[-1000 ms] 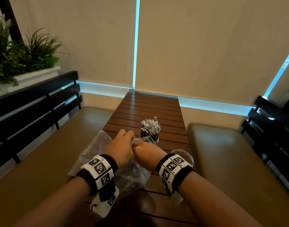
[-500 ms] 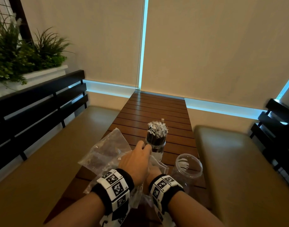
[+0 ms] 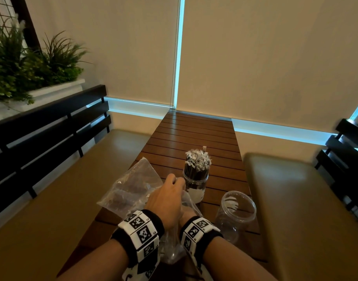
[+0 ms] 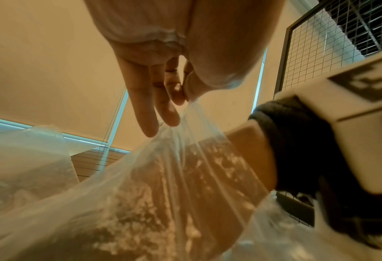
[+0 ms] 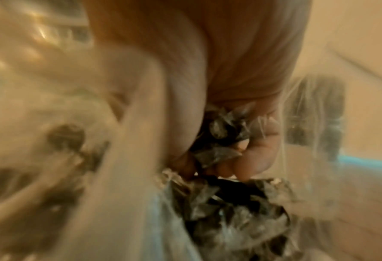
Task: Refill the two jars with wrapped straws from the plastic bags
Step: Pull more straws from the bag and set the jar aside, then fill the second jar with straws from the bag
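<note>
A clear jar [image 3: 196, 179] packed with wrapped dark straws stands mid-table. An empty clear jar [image 3: 237, 211] stands to its right, nearer me. My left hand [image 3: 168, 197] pinches the mouth of a clear plastic bag [image 3: 187, 202] and holds it up; the left wrist view shows thumb and fingertips [image 4: 176, 98] nipping the film [image 4: 163, 176]. My right hand [image 5: 230, 150] is inside that bag, fingers curled round a bunch of wrapped straws [image 5: 221, 130]. In the head view only its banded wrist [image 3: 198, 230] shows below the left hand.
A second clear bag [image 3: 131, 187] with dark straws lies on the slatted wooden table [image 3: 194, 134] to the left. Padded benches [image 3: 295, 199] with black slatted backs flank the table. A planter [image 3: 32, 63] sits behind the left bench.
Both hands were together at the bag's mouth. My right hand has since slid down into the bag, while the left keeps the mouth lifted. The head view has tilted up slightly.
</note>
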A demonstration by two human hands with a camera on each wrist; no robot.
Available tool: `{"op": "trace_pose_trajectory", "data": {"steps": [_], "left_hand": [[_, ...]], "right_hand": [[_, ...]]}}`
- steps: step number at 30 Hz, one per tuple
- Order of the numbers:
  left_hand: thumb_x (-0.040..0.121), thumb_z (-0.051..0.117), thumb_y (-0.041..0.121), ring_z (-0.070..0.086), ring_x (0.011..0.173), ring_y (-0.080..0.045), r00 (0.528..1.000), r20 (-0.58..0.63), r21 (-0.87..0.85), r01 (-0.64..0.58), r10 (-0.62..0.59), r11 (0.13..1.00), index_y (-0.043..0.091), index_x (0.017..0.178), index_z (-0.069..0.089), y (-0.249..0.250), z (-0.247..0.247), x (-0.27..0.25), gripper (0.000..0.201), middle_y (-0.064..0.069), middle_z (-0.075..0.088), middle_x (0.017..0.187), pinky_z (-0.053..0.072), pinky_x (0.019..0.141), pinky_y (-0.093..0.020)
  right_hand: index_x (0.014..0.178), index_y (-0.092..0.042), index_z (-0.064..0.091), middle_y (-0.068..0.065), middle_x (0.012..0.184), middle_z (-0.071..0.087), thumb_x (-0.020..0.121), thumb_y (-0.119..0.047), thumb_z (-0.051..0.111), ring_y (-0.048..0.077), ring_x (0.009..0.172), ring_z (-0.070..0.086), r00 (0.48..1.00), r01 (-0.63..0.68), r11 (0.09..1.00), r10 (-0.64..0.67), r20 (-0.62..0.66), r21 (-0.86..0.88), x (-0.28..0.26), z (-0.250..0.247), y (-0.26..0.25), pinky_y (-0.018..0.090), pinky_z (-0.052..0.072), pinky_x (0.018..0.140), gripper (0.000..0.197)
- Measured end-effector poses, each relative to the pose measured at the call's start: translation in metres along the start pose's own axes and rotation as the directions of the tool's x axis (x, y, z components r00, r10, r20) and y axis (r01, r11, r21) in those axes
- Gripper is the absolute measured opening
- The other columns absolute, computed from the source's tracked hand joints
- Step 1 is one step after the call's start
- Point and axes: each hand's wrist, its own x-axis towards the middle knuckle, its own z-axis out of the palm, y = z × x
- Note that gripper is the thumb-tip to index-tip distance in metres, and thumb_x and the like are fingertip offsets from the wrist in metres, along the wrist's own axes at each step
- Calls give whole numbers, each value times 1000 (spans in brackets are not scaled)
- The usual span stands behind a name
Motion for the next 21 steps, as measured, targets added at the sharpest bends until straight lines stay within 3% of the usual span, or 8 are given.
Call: {"op": "trace_pose_trajectory", "data": {"steps": [1, 2, 3, 6, 11, 15, 17, 21], "left_hand": [[90, 60, 14, 50, 76, -13, 1000, -16, -13, 7, -7, 1000, 26, 93, 41, -1, 0, 2, 23, 8, 36, 100, 49, 66, -28], [91, 59, 15, 50, 75, -12, 999, -29, -29, 15, -15, 999, 27, 92, 40, -2, 1, 4, 23, 8, 37, 100, 49, 67, -28], [92, 58, 16, 49, 76, -12, 999, -44, -48, 22, -24, 999, 27, 91, 40, -2, 1, 6, 21, 8, 37, 99, 48, 67, -27], [95, 52, 18, 47, 79, -12, 997, -60, -85, 49, -54, 995, 26, 92, 39, -5, 3, 10, 16, 7, 41, 98, 43, 69, -25], [97, 48, 17, 52, 86, -16, 991, -35, -100, 128, -132, 987, 23, 99, 45, -17, 8, 20, 6, 3, 49, 101, 49, 78, -31], [96, 55, 23, 54, 86, -15, 967, -7, -162, 252, -257, 954, 21, 96, 49, -24, 18, 34, 6, 2, 56, 99, 50, 80, -30], [96, 53, 18, 54, 86, -16, 948, 25, -170, 316, -316, 933, 16, 99, 52, -24, 24, 40, 4, -2, 58, 100, 47, 77, -28], [93, 54, 17, 59, 91, -27, 893, 110, -164, 450, -437, 878, 10, 105, 58, -22, 39, 48, 14, -10, 64, 104, 51, 79, -35]], "right_hand": [[112, -7, 59, 18, 104, 59, 90, -4, 61, 39, 97, 45, 978, 130, 991, -135, -159, -43, 22, 19, -3, 37, 44, 68, 22], [125, -4, 56, 21, 124, 58, 97, -6, 52, 30, 116, 48, 936, 274, 961, -256, -241, 47, 30, 32, 4, 22, 43, 84, 28], [134, 0, 50, 21, 139, 51, 102, -7, 44, 22, 127, 45, 882, 398, 900, -323, -343, 175, 40, 44, 11, 19, 38, 96, 33], [141, -2, 42, 18, 143, 47, 105, -17, 38, 30, 134, 41, 835, 440, 887, -345, -428, 143, 52, 57, 20, 39, 33, 109, 40], [136, -10, 47, 10, 136, 54, 100, -26, 45, 28, 123, 54, 840, 453, 794, -228, -492, 406, 34, 44, 41, 40, 46, 99, 40], [118, -10, 58, 9, 112, 64, 102, -32, 46, 25, 95, 61, 846, 445, 809, -240, -475, 383, -2, 42, 92, 35, 44, 76, 30], [111, -11, 61, 9, 103, 64, 100, -32, 48, 24, 81, 55, 891, 384, 860, -249, -379, 337, -14, 43, 119, 34, 43, 70, 27], [110, -14, 63, 5, 94, 61, 100, -39, 49, 22, 80, 54, 945, 305, 873, -229, -233, 381, -41, 51, 174, 35, 46, 71, 30]]}}
